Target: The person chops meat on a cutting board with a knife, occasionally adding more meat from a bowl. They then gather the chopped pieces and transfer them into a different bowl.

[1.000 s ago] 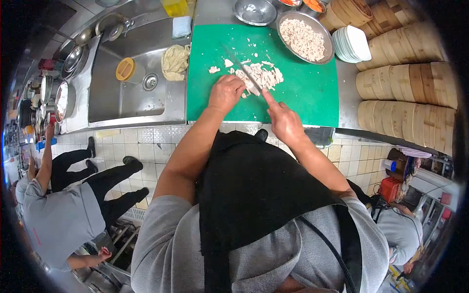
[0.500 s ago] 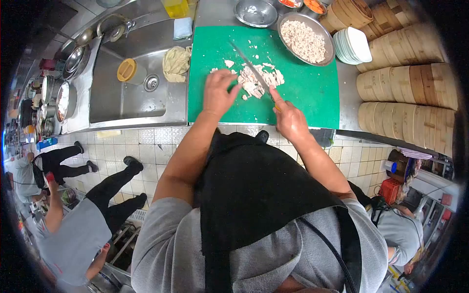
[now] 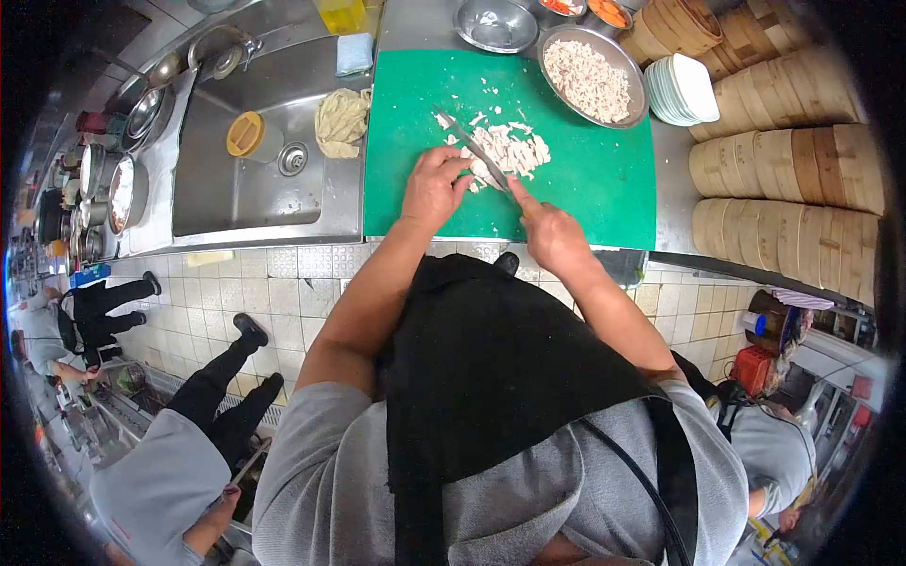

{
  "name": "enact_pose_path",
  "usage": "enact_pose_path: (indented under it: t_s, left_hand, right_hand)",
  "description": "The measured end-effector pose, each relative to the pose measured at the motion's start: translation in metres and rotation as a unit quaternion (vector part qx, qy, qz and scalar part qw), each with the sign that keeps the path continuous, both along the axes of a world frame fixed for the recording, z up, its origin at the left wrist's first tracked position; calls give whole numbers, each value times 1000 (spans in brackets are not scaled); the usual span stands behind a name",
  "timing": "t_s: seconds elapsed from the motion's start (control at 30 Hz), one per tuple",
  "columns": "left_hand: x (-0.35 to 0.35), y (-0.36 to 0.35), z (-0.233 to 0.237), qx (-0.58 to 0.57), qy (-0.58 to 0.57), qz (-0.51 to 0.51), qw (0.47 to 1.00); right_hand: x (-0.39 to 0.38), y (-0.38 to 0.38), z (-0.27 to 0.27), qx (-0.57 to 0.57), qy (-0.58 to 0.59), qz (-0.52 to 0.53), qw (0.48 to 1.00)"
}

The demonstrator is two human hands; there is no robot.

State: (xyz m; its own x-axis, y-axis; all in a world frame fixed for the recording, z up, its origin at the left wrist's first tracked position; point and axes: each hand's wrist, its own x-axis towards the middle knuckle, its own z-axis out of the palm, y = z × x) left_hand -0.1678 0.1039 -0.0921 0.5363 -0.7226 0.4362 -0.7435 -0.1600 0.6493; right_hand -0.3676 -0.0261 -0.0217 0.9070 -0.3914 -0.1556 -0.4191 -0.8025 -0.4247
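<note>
My right hand (image 3: 555,234) is wrapped round the handle of a kitchen knife (image 3: 479,153), index finger along the top near the blade. The blade points away and to the left, across pale chopped meat (image 3: 521,151) on a green cutting board (image 3: 604,193). Left of the blade, my left hand (image 3: 436,191) has its fingers bent and pressed together on some of the meat; the pieces under the fingertips are partly hidden. Small scraps lie scattered at the board's far part. On its far right corner stands a metal bowl (image 3: 642,106) of diced pale meat (image 3: 585,80).
A sink (image 3: 226,203) with a yellow-lidded container (image 3: 247,135) is on the left, a cloth (image 3: 341,124) on its edge. Stacked plates (image 3: 684,90) and bamboo steamers (image 3: 755,170) line the right. Co-workers stand behind left (image 3: 165,472) and right (image 3: 769,453).
The knife has shifted slightly left and nearer to me. My left hand has moved right, its fingers now against the meat beside the blade. The co-workers on the left have shifted.
</note>
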Motion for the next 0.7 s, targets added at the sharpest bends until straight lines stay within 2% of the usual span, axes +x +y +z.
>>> enact_pose_path:
  t_s: [0.07, 0.2, 0.27, 0.3, 0.37, 0.4, 0.47, 0.53, 0.7]
  left_hand:
    - [-3, 4, 0, -14, 18, 12, 1000]
    - [2, 13, -4, -18, -25, 45, 999]
    - [6, 15, -3, -10, -59, 49, 997]
    - [4, 20, -3, 1, -52, 50, 997]
    - [5, 19, -3, 8, -45, 49, 998]
    - [5, 20, -2, 11, -36, 47, 998]
    - [2, 23, -2, 16, -26, 47, 998]
    - [3, 23, 3, -20, -18, 48, 998]
    - [7, 29, -1, -23, -30, 40, 998]
  right_hand:
    - [1, 4, 11, -5, -61, -22, 998]
    - [-5, 8, 9, 9, -43, -5, 999]
    - [-3, 3, 5, 0, 28, 12, 1000]
    - [-3, 6, 8, 2, 29, 14, 999]
    - [-4, 12, 19, 6, -43, -15, 999]
    - [-4, 9, 13, 5, -42, -14, 999]
    - [-7, 5, -4, -22, 31, 16, 999]
    - [-3, 2, 4, -21, 13, 16, 1000]
    - [-5, 6, 6, 2, -27, 6, 1000]
